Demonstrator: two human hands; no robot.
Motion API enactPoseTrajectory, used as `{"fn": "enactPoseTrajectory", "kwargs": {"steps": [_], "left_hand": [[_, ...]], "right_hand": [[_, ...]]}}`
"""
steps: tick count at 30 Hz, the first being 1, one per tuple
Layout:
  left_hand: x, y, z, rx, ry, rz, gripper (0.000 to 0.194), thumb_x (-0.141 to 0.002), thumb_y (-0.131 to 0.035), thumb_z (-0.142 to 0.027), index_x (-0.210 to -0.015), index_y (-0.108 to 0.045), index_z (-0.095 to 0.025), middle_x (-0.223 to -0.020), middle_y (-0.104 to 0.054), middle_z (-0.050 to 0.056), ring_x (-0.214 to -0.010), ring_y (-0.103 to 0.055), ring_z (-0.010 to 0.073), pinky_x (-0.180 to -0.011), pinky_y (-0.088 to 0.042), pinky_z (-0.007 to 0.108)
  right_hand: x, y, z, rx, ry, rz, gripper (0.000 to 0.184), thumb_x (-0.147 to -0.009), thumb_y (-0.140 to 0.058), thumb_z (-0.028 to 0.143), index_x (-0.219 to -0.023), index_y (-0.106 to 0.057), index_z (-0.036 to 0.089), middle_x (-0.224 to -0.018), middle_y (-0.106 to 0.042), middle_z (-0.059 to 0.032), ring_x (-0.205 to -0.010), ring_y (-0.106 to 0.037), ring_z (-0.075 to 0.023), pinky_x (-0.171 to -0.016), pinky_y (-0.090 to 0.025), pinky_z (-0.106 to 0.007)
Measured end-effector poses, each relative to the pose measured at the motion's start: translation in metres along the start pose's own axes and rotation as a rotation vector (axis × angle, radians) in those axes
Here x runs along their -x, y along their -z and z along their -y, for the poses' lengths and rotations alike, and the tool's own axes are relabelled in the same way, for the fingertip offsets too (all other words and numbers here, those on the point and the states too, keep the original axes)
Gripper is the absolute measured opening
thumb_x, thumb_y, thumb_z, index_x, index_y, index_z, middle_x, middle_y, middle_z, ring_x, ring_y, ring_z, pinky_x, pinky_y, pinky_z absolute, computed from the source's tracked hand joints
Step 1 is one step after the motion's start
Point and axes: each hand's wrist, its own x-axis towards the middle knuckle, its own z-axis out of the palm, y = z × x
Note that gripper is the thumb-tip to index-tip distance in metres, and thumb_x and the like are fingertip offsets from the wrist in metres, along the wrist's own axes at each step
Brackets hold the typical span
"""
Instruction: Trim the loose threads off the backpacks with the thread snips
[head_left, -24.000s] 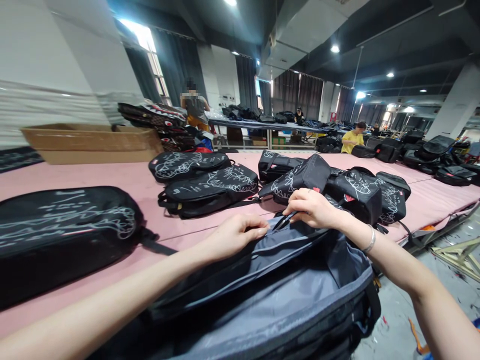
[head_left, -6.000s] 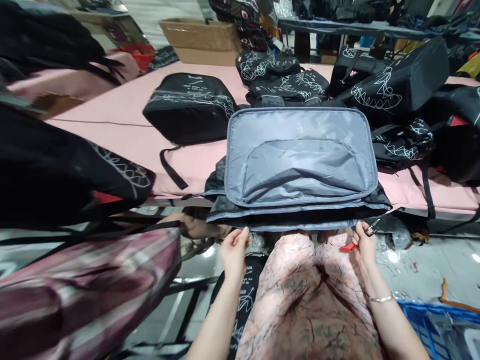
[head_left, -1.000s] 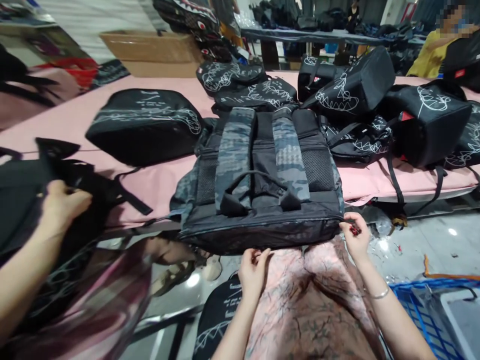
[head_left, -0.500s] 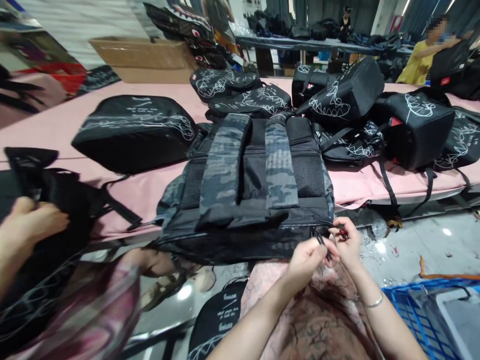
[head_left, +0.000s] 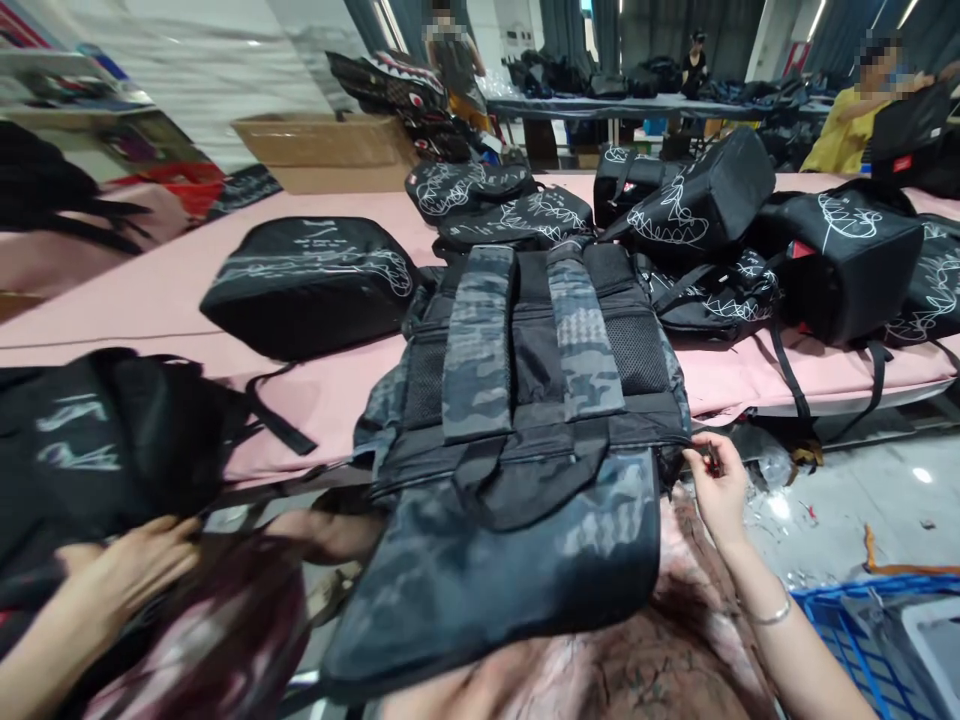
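A dark camouflage backpack (head_left: 525,400) lies straps-up on the near edge of the pink table (head_left: 180,290). Its lower panel (head_left: 510,570) hangs off the edge over my lap. My right hand (head_left: 718,485) is at the pack's right corner, fingers pinched on a small zipper pull with a red tab. My left hand is hidden, apparently under the hanging panel.
Several black bags with white scribble print (head_left: 311,280) (head_left: 694,205) lie across the table. A co-worker's hand (head_left: 139,570) at the lower left holds another black bag (head_left: 105,440). A blue crate (head_left: 877,640) stands on the floor to my right. A cardboard box (head_left: 322,150) sits behind.
The backpack's lower panel has dropped open toward me and now covers my left hand, which was beside my right at the zipper. The co-worker's hand and bag moved lower.
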Motion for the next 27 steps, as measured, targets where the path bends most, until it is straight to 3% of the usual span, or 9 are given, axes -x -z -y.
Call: {"fn": "enactPoseTrajectory", "kwargs": {"steps": [2,4,6,9,13,18,22,27], "left_hand": [[-0.035,0.008,-0.025,-0.327,-0.518,-0.018,0.032,-0.055,-0.079,-0.03,-0.085,-0.072,-0.026,-0.083,-0.07,0.0,-0.094,-0.06,0.0242,-0.095,-0.041,0.033],[-0.076,0.004,-0.044,-0.553,-0.688,-0.1,0.044,-0.073,-0.064,-0.027,-0.116,-0.059,-0.025,-0.116,-0.062,0.005,-0.117,-0.047,0.0264,-0.105,-0.029,0.043],[-0.112,-0.007,-0.053,-0.565,-0.617,0.006,0.039,-0.082,-0.052,-0.027,-0.122,-0.054,-0.024,-0.125,-0.057,0.004,-0.123,-0.042,0.023,-0.108,-0.026,0.043],[-0.142,-0.015,-0.048,-0.328,-0.307,0.11,0.037,-0.082,-0.052,-0.03,-0.118,-0.057,-0.022,-0.127,-0.056,0.004,-0.122,-0.045,0.0222,-0.108,-0.028,0.041],[-0.157,0.0,-0.031,0.095,0.024,0.156,0.044,-0.067,-0.068,-0.026,-0.11,-0.062,-0.024,-0.128,-0.055,0.005,-0.125,-0.042,0.0244,-0.107,-0.03,0.038],[-0.158,0.013,-0.031,0.265,0.131,0.185,0.053,-0.059,-0.073,-0.016,-0.11,-0.062,-0.024,-0.132,-0.05,0.006,-0.129,-0.036,0.023,-0.102,-0.036,0.029],[-0.155,0.01,-0.036,0.398,0.205,0.186,0.059,-0.054,-0.073,-0.008,-0.11,-0.062,-0.023,-0.136,-0.046,0.006,-0.13,-0.034,0.0208,-0.085,-0.046,0.014],[-0.152,0.008,-0.036,0.474,0.212,0.165,0.061,-0.053,-0.07,-0.003,-0.11,-0.061,-0.022,-0.136,-0.047,0.008,-0.127,-0.039,0.0207,-0.08,-0.047,0.012]], "right_hand": [[0.0,0.003,0.013,0.023,0.147,-0.02,0.015,-0.078,-0.061,0.025,-0.091,-0.06,0.018,-0.088,-0.059,-0.0056,-0.084,-0.058,-0.0187,-0.074,-0.047,-0.032],[-0.001,0.005,0.031,0.034,0.292,0.022,0.023,-0.077,-0.063,0.025,-0.099,-0.06,0.019,-0.096,-0.06,-0.008,-0.09,-0.058,-0.0203,-0.076,-0.048,-0.034],[-0.004,0.002,0.049,0.038,0.381,0.102,0.029,-0.077,-0.063,0.026,-0.106,-0.06,0.021,-0.1,-0.061,-0.0091,-0.091,-0.059,-0.0209,-0.076,-0.05,-0.034],[-0.014,-0.009,0.071,0.096,0.401,0.182,0.028,-0.079,-0.057,0.025,-0.107,-0.061,0.02,-0.097,-0.065,-0.0084,-0.089,-0.062,-0.0202,-0.077,-0.05,-0.031],[-0.031,-0.024,0.084,0.254,0.194,0.219,0.025,-0.079,-0.047,0.018,-0.093,-0.067,0.02,-0.086,-0.07,-0.0059,-0.078,-0.065,-0.0194,-0.07,-0.049,-0.028],[-0.048,-0.023,0.081,0.247,-0.012,0.345,0.026,-0.082,-0.046,0.031,-0.084,-0.069,0.019,-0.076,-0.071,-0.0041,-0.072,-0.065,-0.0218,-0.063,-0.046,-0.028],[-0.051,-0.02,0.078,0.201,0.0,0.353,0.03,-0.083,-0.046,0.037,-0.079,-0.069,0.017,-0.073,-0.07,-0.0045,-0.065,-0.062,-0.021,-0.06,-0.044,-0.027],[-0.045,-0.02,0.078,0.153,0.013,0.321,0.025,-0.082,-0.049,0.034,-0.081,-0.069,0.018,-0.074,-0.07,-0.0027,-0.063,-0.061,-0.019,-0.058,-0.044,-0.026]]}}
